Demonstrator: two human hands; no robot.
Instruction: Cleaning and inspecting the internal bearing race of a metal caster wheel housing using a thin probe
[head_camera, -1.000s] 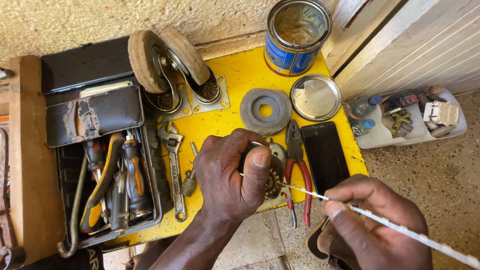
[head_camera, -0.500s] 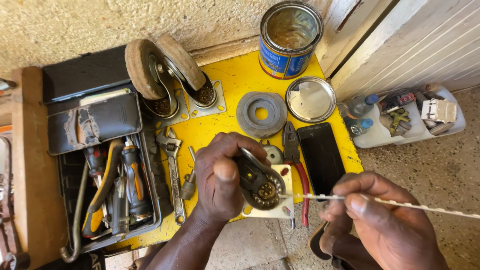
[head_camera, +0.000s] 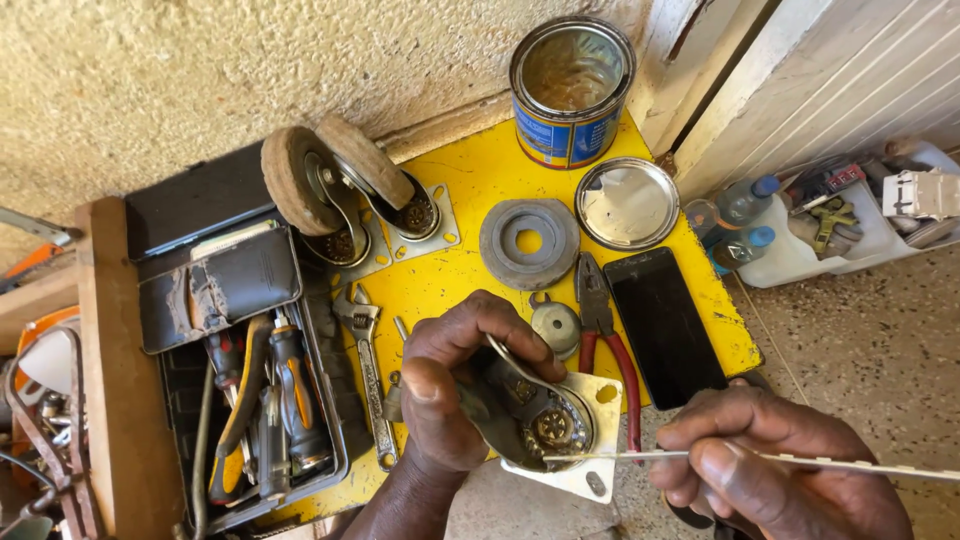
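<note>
In the head view, the left hand (head_camera: 450, 395) is closed around a caster bracket (head_camera: 545, 425) held over the near edge of the yellow table (head_camera: 470, 190), while the right hand (head_camera: 770, 475) pinches a thin white strip (head_camera: 640, 456) whose tip reaches the bearing in the plate, possibly carrying grease, though that is too small to tell. A slip could jab the left fingers or drop the bracket onto the pliers (head_camera: 605, 345) and phone (head_camera: 662, 325) just beside it.

Yellow board (head_camera: 480, 190) — tin (head_camera: 571, 92), pliers (head_camera: 607, 335), phone (head_camera: 664, 325).
</note>
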